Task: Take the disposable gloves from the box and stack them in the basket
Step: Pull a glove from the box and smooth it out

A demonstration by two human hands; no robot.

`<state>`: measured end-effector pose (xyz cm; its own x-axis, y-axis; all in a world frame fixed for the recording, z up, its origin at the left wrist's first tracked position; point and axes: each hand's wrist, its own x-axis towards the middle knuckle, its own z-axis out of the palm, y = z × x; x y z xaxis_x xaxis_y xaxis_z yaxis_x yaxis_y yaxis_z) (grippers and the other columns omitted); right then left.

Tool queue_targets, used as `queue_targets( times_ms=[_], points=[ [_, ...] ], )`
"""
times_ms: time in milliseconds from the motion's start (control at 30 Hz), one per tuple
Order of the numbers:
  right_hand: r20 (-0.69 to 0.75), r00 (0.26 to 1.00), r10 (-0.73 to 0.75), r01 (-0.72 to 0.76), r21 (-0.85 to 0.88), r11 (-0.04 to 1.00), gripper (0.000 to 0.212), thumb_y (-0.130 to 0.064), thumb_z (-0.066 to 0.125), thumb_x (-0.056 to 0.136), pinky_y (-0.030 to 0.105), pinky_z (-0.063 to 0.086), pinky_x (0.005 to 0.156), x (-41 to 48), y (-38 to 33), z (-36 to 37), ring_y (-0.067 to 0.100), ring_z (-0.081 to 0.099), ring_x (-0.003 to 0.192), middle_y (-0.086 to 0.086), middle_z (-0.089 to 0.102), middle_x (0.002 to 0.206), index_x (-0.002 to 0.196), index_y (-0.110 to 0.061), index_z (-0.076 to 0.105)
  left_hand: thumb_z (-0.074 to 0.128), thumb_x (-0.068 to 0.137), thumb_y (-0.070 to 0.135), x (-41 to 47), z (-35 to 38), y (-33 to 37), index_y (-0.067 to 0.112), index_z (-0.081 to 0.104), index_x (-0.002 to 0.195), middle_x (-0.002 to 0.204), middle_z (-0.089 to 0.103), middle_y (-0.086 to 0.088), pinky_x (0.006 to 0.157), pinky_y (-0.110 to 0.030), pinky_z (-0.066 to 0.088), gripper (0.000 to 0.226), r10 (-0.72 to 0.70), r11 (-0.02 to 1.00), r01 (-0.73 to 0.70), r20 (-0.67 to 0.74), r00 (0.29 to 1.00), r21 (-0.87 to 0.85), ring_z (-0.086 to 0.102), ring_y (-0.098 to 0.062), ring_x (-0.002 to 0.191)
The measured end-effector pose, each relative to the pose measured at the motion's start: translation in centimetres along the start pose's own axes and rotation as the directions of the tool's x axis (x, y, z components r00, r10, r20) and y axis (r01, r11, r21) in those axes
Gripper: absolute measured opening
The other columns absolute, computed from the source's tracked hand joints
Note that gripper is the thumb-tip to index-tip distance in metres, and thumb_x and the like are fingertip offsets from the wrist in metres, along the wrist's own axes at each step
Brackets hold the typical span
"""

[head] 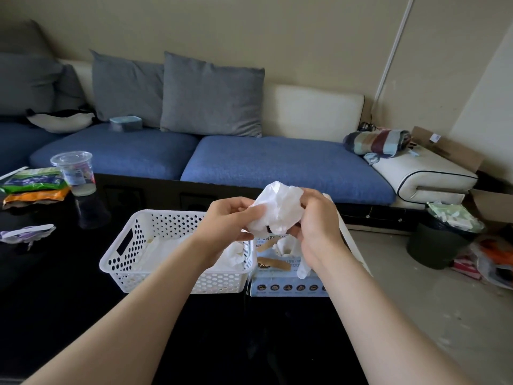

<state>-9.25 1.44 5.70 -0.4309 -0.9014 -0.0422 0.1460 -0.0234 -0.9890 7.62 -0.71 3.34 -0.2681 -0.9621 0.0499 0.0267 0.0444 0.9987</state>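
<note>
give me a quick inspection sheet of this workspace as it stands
surface: dark glossy table, basket and box side by side on it
job's things: white basket with gloves already in it; glove box to its right, open; crumpled glove held above them
clutter: plastic cup and snack packets at the table's left
hands: left hand and right hand both pinch the crumpled glove
cables: nothing seen on the table
surroundings: blue sofa with grey cushions behind; full bin on the floor at right
</note>
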Motion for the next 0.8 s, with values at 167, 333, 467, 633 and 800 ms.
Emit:
queue_targets(
  times_ms=[167, 333, 467, 633, 800],
  points=[
    [0.145, 0.982, 0.119, -0.087, -0.207, 0.974, 0.039, -0.054, 0.056, 0.095, 0.046, 0.056, 0.086, -0.2, 0.5, -0.6, 0.028, 0.071, 0.094, 0.005, 0.081, 0.095, 0.103, -0.022, 0.077, 0.084, 0.088, 0.023, -0.2, -1.1, -0.1, 0.003, 0.074, 0.100, 0.092, 0.075, -0.015, 0.073, -0.033, 0.057, 0.026, 0.031, 0.998, -0.027, -0.089, 0.996, 0.048, 0.070, -0.021, 0.081],
    [0.384, 0.923, 0.004, 0.161, -0.396, 0.904, 0.059, -0.075, 0.079, 0.070, 0.041, 0.059, 0.095, -1.3, 0.6, 0.0, 0.015, 0.071, 0.108, -0.008, 0.076, 0.111, 0.117, -0.040, 0.072, 0.083, 0.086, 0.015, -0.4, -1.7, 0.2, 0.000, 0.071, 0.100, 0.086, 0.072, -0.019, 0.062, -0.033, 0.054, 0.024, 0.047, 0.998, -0.044, -0.076, 0.996, 0.037, 0.067, -0.020, 0.074],
    [0.472, 0.871, -0.135, 0.342, -0.385, 0.857, 0.065, -0.058, 0.093, 0.065, 0.031, 0.061, 0.087, -1.6, 0.9, 0.3, 0.009, 0.072, 0.104, -0.008, 0.075, 0.113, 0.123, -0.043, 0.067, 0.075, 0.075, 0.021, -0.6, -2.0, 0.4, 0.009, 0.067, 0.089, 0.075, 0.068, -0.004, 0.053, -0.029, 0.047, 0.020, 0.057, 0.998, -0.053, -0.091, 0.994, 0.041, 0.064, -0.016, 0.067],
    [0.481, 0.856, -0.191, 0.422, -0.437, 0.794, 0.046, -0.016, 0.081, 0.081, 0.030, 0.063, 0.084, -1.5, 1.4, 0.6, 0.011, 0.073, 0.099, -0.007, 0.076, 0.103, 0.120, -0.039, 0.069, 0.083, 0.078, 0.011, -0.7, -2.4, 0.5, 0.011, 0.057, 0.080, 0.075, 0.064, -0.007, 0.052, -0.030, 0.047, 0.026, 0.030, 1.000, -0.029, -0.084, 0.996, 0.006, 0.064, -0.022, 0.069],
    [0.389, 0.892, -0.231, 0.387, -0.390, 0.836, 0.030, -0.002, 0.060, 0.093, 0.031, 0.057, 0.082, -1.3, 0.9, 0.7, 0.013, 0.072, 0.092, -0.005, 0.079, 0.089, 0.096, -0.023, 0.080, 0.090, 0.079, 0.012, -1.1, -2.8, 0.8, 0.008, 0.066, 0.108, 0.095, 0.073, -0.012, 0.057, -0.034, 0.051, 0.038, -0.039, 0.992, 0.030, -0.073, 0.997, -0.126, 0.074, -0.027, 0.082]
  ],
)
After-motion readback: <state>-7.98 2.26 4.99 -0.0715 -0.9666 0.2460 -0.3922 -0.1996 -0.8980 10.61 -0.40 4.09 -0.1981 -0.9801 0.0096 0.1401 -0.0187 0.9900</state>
